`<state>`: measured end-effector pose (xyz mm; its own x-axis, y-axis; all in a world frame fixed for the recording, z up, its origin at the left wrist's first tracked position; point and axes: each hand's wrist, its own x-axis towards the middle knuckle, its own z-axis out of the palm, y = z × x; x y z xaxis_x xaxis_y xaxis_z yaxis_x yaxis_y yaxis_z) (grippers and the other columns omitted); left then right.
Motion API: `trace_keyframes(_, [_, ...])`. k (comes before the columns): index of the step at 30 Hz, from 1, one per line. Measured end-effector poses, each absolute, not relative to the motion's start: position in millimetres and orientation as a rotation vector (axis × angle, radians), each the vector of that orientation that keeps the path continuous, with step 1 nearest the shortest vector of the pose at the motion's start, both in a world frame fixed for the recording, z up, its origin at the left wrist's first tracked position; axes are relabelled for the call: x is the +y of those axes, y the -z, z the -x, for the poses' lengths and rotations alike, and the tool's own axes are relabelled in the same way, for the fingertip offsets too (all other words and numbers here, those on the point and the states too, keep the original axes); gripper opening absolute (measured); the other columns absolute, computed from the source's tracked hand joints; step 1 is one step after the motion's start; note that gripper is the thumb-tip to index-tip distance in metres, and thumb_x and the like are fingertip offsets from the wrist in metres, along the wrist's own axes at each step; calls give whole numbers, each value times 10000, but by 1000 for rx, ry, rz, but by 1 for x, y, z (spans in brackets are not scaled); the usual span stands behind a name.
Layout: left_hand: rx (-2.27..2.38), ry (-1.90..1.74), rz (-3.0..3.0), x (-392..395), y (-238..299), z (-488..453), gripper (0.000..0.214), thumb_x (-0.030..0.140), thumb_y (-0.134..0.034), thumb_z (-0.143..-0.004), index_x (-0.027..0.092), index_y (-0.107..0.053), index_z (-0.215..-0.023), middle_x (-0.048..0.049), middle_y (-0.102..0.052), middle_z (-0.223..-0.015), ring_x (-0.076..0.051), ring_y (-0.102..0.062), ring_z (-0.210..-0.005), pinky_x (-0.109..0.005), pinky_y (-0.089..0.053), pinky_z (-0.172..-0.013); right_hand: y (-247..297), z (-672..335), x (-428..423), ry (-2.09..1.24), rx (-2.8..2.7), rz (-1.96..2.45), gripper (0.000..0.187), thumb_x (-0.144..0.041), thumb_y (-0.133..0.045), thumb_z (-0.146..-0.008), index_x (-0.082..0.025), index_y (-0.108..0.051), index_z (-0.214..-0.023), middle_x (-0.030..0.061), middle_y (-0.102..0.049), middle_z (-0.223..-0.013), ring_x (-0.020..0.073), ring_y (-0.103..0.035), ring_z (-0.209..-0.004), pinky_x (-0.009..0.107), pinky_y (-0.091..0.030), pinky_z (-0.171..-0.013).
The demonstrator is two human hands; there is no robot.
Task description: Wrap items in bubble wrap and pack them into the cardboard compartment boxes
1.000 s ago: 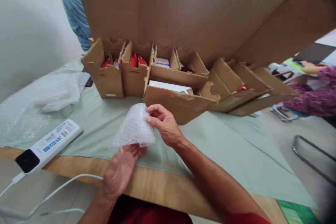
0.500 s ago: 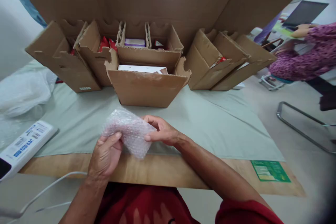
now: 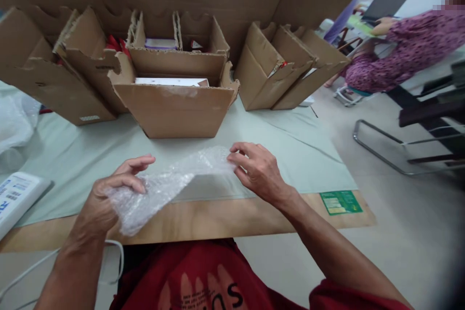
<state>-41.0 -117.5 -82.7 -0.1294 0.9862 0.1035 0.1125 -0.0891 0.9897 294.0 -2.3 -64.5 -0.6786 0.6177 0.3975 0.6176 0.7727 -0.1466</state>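
A clear sheet of bubble wrap (image 3: 170, 179) stretches between my two hands over the front edge of the table. My left hand (image 3: 109, 193) grips its bunched left end, with the thumb and a finger showing on top. At the other end, my right hand (image 3: 256, 169) pinches the far right corner between its fingertips. The wrap looks see-through, and I cannot make out anything inside it. Just beyond it stands a cardboard box (image 3: 178, 111) holding a flat white box (image 3: 170, 82).
Several cardboard bins (image 3: 83, 92) line the back, some with red packets. More bins (image 3: 276, 68) stand at right. A white power strip (image 3: 22, 198) and more bubble wrap (image 3: 16, 116) lie left. A green card (image 3: 340, 202) is at the front right. A person in purple (image 3: 407, 58) sits beyond.
The folded bubble wrap has been drawn out sideways into a longer strip. My hands have moved apart, left hand leftward and right hand rightward. The view has shifted to the right.
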Motion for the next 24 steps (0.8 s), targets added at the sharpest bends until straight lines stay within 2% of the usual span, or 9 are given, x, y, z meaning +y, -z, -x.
trace_keyframes(4, [1616,-967,-1546,-123,95,62,244,488,-664,-879,319,-832,-931,-73,-633,-1424,-335,-577,-1310,-524,-446,-1127,84,-320,-17,37,-2692,1178,212,-48,-555,-850,-179,-714,-897,131,-718,-1148,244,-640,-899,378,-432,-778])
trace_keyframes(6, [1690,-955,-1579,-130,96,65,264,486,-612,-910,328,-822,-932,-57,-672,-1366,-307,-602,-1283,-487,-469,-1110,87,-331,-22,-84,-2741,1250,270,-24,-553,-806,-167,-725,-957,162,-675,-1276,279,-656,-983,414,-458,-823])
trace_keyframes(9, [1794,-1013,-1537,-140,92,58,266,505,-623,-891,305,-799,-893,-63,-756,-1158,-268,-688,-1097,-400,-553,-961,83,-342,-28,-313,-2732,1220,453,2,-506,-771,-178,-703,-1138,160,-602,-1417,291,-655,-1122,447,-484,-902])
trace_keyframes(12, [1920,-947,-1443,-146,90,43,337,587,-663,-831,298,-781,-960,-46,-784,-988,-237,-710,-859,-324,-559,-750,73,-350,-28,-512,-2563,1243,522,-5,-449,-774,-208,-674,-1200,113,-646,-1379,268,-641,-1209,441,-496,-956])
trace_keyframes(15, [2004,-884,-1427,-144,93,23,493,671,-668,-786,280,-760,-1072,-51,-782,-981,-239,-682,-780,-332,-534,-690,64,-352,-23,-794,-2364,1334,452,-46,-436,-806,-223,-700,-1127,68,-708,-1278,226,-688,-1107,371,-534,-878])
trace_keyframes(18, [2014,-866,-1567,-135,102,2,605,652,-678,-783,242,-699,-1228,-90,-760,-1110,-298,-669,-950,-416,-527,-841,63,-344,-19,-956,-2247,1495,310,-189,-467,-926,-210,-719,-1107,65,-757,-1107,203,-710,-902,333,-530,-777])
trace_keyframes(21, [1856,-886,-1794,-127,110,-16,391,544,-681,-802,253,-729,-1059,-69,-763,-932,-300,-650,-926,-419,-498,-842,73,-326,-19,-838,-2244,1656,274,-312,-621,-909,-203,-710,-1144,57,-762,-966,199,-679,-796,324,-492,-735])
trace_keyframes(23, [1726,-857,-1902,-125,111,-23,184,442,-634,-846,271,-700,-826,-38,-723,-771,-261,-626,-803,-378,-475,-764,81,-314,-21,-819,-2313,1626,267,-252,-690,-836,-213,-710,-1099,21,-743,-859,175,-644,-718,305,-463,-702])
trace_keyframes(24, [1678,-834,-1930,-125,110,-23,178,394,-604,-868,272,-665,-754,-27,-703,-736,-244,-614,-765,-361,-463,-736,84,-309,-21,-848,-2328,1576,223,-223,-684,-824,-217,-708,-1046,2,-723,-797,161,-624,-679,296,-453,-688])
